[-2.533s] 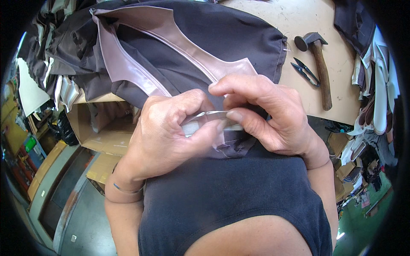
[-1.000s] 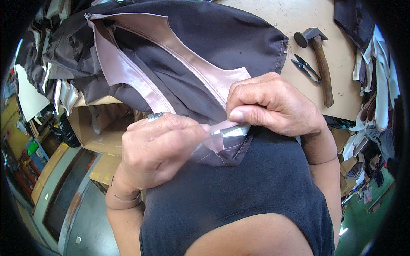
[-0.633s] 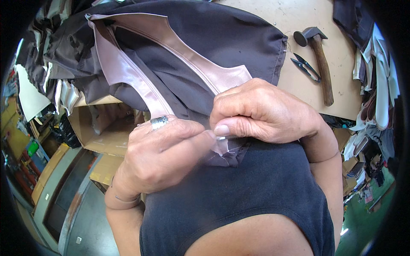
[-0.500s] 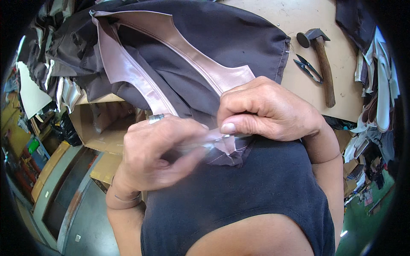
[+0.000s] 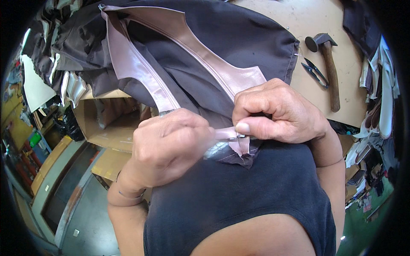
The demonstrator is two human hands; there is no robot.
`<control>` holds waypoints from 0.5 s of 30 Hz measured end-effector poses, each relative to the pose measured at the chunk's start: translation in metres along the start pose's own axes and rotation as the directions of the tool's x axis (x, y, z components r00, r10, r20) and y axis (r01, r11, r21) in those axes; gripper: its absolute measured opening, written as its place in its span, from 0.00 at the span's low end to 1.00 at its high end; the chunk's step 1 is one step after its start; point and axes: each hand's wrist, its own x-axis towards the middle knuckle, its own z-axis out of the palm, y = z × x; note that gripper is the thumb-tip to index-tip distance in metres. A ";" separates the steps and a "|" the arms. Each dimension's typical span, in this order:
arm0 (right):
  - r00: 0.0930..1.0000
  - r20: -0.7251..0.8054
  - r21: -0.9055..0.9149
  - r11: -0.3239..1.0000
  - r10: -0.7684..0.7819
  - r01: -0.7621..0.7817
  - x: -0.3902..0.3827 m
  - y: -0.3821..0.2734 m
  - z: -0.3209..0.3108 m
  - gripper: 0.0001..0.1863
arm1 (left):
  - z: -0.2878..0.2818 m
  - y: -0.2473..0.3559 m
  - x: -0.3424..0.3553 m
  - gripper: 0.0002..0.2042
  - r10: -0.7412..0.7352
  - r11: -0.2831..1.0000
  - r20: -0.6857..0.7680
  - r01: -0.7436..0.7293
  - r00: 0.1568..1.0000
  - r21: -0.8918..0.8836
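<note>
A: Identify the workpiece.
B: Dark fabric panel [image 5: 239, 38] with a pale pink trim [image 5: 141, 72] forming a V. It drapes away from the grip.

A: Condition at the grip?
B: The trim's pointed end [image 5: 241, 145] is pinched between left hand [image 5: 168, 147] and right hand [image 5: 277, 113], hanging just below the right thumb.
</note>
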 end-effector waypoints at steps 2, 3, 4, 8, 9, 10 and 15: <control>1.000 -0.003 0.024 1.000 0.019 -0.019 0.000 -0.001 0.002 0.13 | 0.000 0.001 0.000 0.11 0.041 0.996 0.003 -0.041 0.999 0.081; 1.000 0.008 0.025 1.000 0.018 -0.018 0.000 -0.001 0.003 0.13 | 0.000 0.002 -0.001 0.11 0.052 0.991 0.017 -0.054 0.998 0.120; 1.000 0.019 0.027 0.999 0.017 -0.018 0.000 -0.001 0.003 0.12 | -0.001 0.002 -0.001 0.11 0.063 0.985 0.031 -0.067 0.998 0.159; 0.999 0.033 -0.045 0.999 -0.007 0.008 -0.002 -0.003 0.001 0.11 | -0.001 0.001 -0.001 0.07 -0.007 1.000 0.041 0.008 0.999 -0.003; 0.999 0.034 -0.034 0.999 -0.011 0.012 -0.002 -0.004 0.001 0.11 | -0.001 0.002 -0.002 0.05 -0.095 0.989 0.034 0.098 0.995 -0.110; 0.999 0.036 -0.023 1.000 -0.015 0.016 -0.003 -0.005 0.002 0.11 | -0.001 0.003 -0.002 0.04 -0.182 0.959 0.037 0.186 0.983 -0.216; 1.000 -0.001 -0.084 0.996 -0.027 0.026 -0.004 -0.009 0.003 0.10 | -0.010 -0.006 0.009 0.08 -0.236 0.933 0.226 0.285 0.945 -0.219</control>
